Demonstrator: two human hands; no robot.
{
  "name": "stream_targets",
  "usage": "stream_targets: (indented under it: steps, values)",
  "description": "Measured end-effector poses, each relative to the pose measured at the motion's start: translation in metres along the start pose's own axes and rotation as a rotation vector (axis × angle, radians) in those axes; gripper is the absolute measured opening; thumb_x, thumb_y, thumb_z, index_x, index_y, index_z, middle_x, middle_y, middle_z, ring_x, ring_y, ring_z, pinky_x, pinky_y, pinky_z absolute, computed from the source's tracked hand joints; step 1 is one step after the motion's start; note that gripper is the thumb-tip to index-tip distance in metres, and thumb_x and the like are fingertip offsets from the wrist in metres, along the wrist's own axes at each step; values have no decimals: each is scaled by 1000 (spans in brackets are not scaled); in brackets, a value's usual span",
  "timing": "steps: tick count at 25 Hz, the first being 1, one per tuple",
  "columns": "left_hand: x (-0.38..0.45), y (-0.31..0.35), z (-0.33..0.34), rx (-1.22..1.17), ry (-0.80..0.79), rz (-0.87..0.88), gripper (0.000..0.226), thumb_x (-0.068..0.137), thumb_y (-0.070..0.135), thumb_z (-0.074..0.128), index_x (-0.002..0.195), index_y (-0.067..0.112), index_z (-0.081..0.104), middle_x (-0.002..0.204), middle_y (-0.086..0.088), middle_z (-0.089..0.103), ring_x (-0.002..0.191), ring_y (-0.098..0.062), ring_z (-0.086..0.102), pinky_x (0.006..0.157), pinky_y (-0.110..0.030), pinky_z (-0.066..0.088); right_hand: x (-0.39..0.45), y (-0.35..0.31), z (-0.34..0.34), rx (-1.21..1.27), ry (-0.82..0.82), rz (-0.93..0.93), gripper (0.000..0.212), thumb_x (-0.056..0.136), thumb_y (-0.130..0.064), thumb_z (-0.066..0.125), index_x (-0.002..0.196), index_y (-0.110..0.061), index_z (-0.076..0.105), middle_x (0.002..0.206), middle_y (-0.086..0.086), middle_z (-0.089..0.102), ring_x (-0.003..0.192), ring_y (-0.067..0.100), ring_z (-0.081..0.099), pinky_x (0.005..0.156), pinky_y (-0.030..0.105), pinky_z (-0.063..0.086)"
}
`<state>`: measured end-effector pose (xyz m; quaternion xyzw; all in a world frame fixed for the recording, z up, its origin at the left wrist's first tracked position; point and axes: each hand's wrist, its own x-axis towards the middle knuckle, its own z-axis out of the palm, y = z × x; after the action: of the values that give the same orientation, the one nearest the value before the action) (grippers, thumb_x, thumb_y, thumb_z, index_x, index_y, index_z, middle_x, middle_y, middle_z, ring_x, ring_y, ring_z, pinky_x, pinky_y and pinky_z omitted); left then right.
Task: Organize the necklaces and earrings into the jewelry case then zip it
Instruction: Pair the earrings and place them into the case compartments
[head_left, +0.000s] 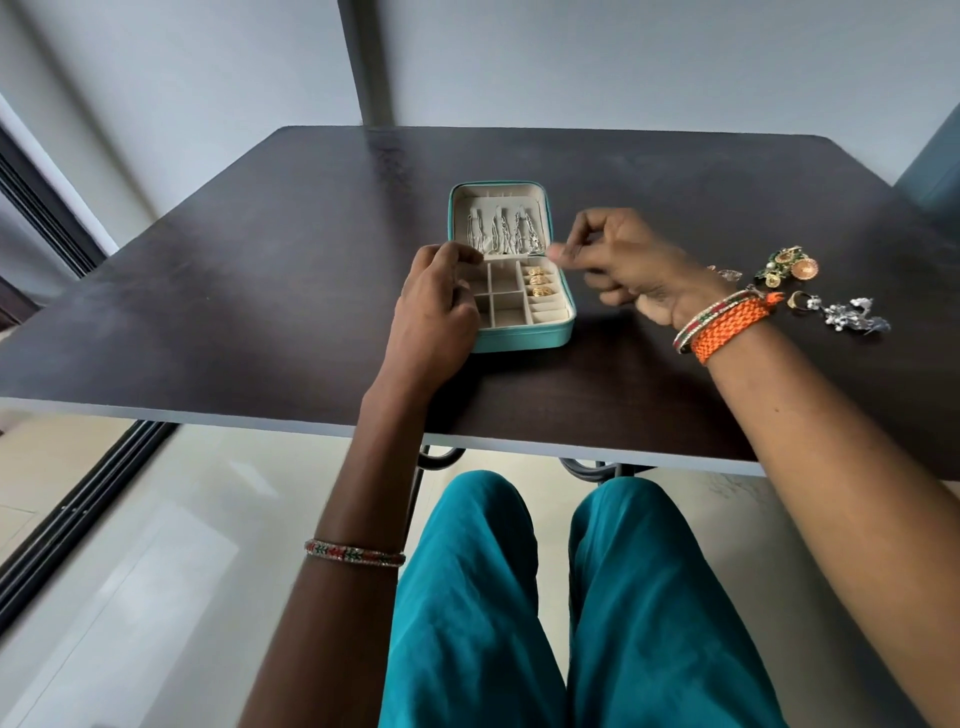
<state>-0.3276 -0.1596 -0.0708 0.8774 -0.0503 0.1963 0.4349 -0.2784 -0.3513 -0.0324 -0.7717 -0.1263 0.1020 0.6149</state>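
Observation:
A teal jewelry case (519, 340) lies open in the middle of the table. Several silver necklaces (506, 234) hang in its raised lid. Three gold earrings (537, 283) sit in the padded rows at the right of the tray; the other compartments look bare. My left hand (436, 312) holds the case's left edge, fingers curled over the rim. My right hand (618, 265) hovers just right of the lid, blurred, with thumb and forefinger close together near the necklace ends. I cannot tell whether it pinches anything. Loose gold and green earrings (789, 267) and silver earrings (852, 314) lie at the right.
The dark wooden table (260, 312) has its front edge close to my knees. A small ring-like piece (800, 300) lies beside the silver earrings behind my right wrist. A wall and a post stand behind the table; a teal chair back (935, 171) shows far right.

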Motion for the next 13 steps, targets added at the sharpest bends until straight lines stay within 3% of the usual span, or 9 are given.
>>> stream_targets:
  steps: [2,6,9,13]
  values:
    - [0,2,-1,22,31,9,30,91,3,42,115,13,57,128,-5,49,111,-16,49,86,-21,39,-3,-2,-9,189,102,-47,35,87,-11,66,64,-20,41,50,-10,35,35,0,19,35,10,15]
    - [-8,17,-3,246,132,243,33,82,10,39,106,13,62,113,-7,60,101,-27,56,86,-42,47,-19,-6,-16,304,213,-100,37,87,-8,64,64,-21,38,58,-3,31,34,0,19,35,10,15]
    - [-15,34,6,362,139,362,37,78,19,34,98,16,64,98,-4,65,93,-28,58,86,-40,41,-36,-2,-26,197,284,-144,37,87,-7,64,63,-19,39,47,-13,46,34,2,19,36,11,15]
    - [-18,68,31,354,108,457,31,81,17,41,103,17,63,98,-2,66,94,-28,60,95,-48,39,-64,6,-66,-99,417,-187,30,86,-10,67,65,-16,46,44,-10,41,34,1,28,37,14,22]
